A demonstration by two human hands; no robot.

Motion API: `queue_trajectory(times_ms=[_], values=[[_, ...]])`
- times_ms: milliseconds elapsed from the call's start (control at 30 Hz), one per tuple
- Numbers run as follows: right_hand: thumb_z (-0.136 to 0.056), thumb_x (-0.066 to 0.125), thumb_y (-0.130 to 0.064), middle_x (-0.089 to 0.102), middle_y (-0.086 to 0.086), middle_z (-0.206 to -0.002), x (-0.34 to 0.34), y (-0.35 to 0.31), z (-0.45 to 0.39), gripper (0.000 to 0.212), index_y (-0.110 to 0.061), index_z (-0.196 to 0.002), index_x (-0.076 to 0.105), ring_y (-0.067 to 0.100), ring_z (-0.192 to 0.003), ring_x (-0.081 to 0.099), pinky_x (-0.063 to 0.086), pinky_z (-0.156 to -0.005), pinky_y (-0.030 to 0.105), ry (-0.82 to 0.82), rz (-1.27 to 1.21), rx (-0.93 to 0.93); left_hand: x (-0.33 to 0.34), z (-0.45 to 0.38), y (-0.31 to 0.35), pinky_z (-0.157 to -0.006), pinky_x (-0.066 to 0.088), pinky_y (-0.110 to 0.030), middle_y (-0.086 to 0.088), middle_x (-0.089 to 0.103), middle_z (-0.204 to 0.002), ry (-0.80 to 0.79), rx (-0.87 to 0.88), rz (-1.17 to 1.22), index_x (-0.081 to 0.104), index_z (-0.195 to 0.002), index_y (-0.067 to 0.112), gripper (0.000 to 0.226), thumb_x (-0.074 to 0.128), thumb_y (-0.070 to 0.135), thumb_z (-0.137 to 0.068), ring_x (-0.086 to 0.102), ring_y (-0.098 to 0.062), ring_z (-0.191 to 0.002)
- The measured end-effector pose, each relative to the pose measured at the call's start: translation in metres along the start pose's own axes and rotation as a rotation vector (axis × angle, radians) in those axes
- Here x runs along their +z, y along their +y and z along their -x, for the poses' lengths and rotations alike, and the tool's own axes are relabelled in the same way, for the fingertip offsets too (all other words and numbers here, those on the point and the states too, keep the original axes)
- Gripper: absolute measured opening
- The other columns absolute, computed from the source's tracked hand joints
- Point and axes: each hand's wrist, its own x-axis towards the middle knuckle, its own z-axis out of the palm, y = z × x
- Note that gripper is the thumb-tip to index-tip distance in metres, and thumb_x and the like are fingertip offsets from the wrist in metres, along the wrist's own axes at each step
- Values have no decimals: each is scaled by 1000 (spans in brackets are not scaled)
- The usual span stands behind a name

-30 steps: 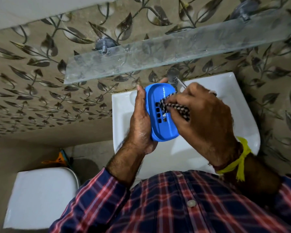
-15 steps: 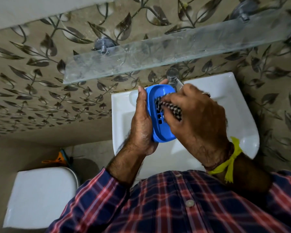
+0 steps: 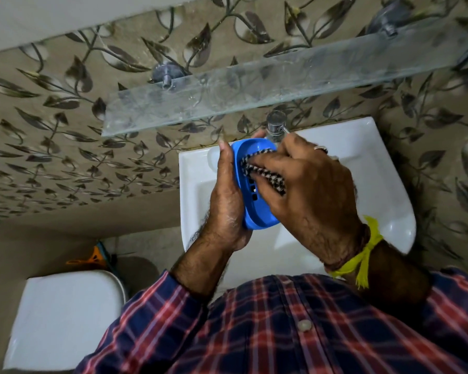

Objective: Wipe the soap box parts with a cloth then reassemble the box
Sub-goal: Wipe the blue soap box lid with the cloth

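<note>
— Where was the soap box part at that moment?

— The blue soap tray (image 3: 257,211), the slotted part, was held up on edge above the white washbasin (image 3: 368,184), just in front of the tap (image 3: 275,125). The left hand (image 3: 227,201) cupped it from the left side, palm against its back and rim, fingertips curling over the far end.

— And the grip of the other hand?

— The right hand (image 3: 308,190) had its fingers curled tight round a black-and-white checked cloth (image 3: 265,171), pressing the cloth into the tray's hollow near the upper end. A few of the tray's slots showed just below the cloth.

— Anything else around?

— A glass shelf (image 3: 281,82) ran along the leaf-patterned wall above the basin. A yellow thread (image 3: 362,260) was tied at the right wrist, and a white toilet tank lid (image 3: 65,319) sat lower left. The person wore a plaid shirt (image 3: 281,333).
</note>
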Motion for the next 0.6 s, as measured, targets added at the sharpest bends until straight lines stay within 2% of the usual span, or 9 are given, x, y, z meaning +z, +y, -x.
queue_trajectory(times_ms=[100,233,333,400,467,533,600], values=[[-91,67,-32,62,4,-97,2,4,-7,25,-24,-114,73,27,-84,63,49,-65,34,82,20,122,2,0,-6,-82,59,-40,-7,69,-128,4,-7,-39,55,-142,23,70,24,68,-98,68,-25,-114],[-91,67,-32,62,6,-98,5,-2,-3,27,-24,-116,72,28,-84,63,54,-64,37,3,-7,1,-2,-2,-4,-87,58,-37,-10,68,-130,13,9,-20,52,-144,22,70,22,66,-100,66,-27,-118],[-89,68,-32,62,4,-96,5,5,1,23,-26,-110,74,29,-83,64,53,-63,37,-17,43,64,-6,-2,-6,-81,59,-37,-6,73,-117,1,12,-6,53,-144,24,70,20,68,-99,71,-23,-105],[-89,68,-34,62,3,-96,6,7,-1,23,-26,-110,74,28,-84,64,46,-61,32,49,44,162,-4,-3,-7,-83,59,-38,-4,73,-118,9,31,-25,53,-144,25,70,20,67,-99,70,-22,-105],[-88,70,-33,63,4,-96,7,3,-3,25,-25,-112,74,28,-83,64,44,-60,29,124,17,197,0,-4,-8,-89,57,-39,-5,69,-127,23,57,-59,53,-144,26,67,20,66,-100,67,-24,-114],[-90,69,-34,64,5,-98,8,-2,-4,27,-25,-115,72,29,-85,64,47,-61,32,135,-2,191,3,-4,-9,-98,53,-43,-8,65,-134,32,81,-77,54,-143,27,66,22,65,-100,63,-27,-123],[-91,67,-36,63,6,-101,10,-1,-2,28,-25,-116,71,30,-88,64,50,-64,37,90,14,172,3,-5,-11,-99,52,-43,-7,67,-131,49,98,-81,56,-141,27,66,25,66,-98,63,-26,-121]])
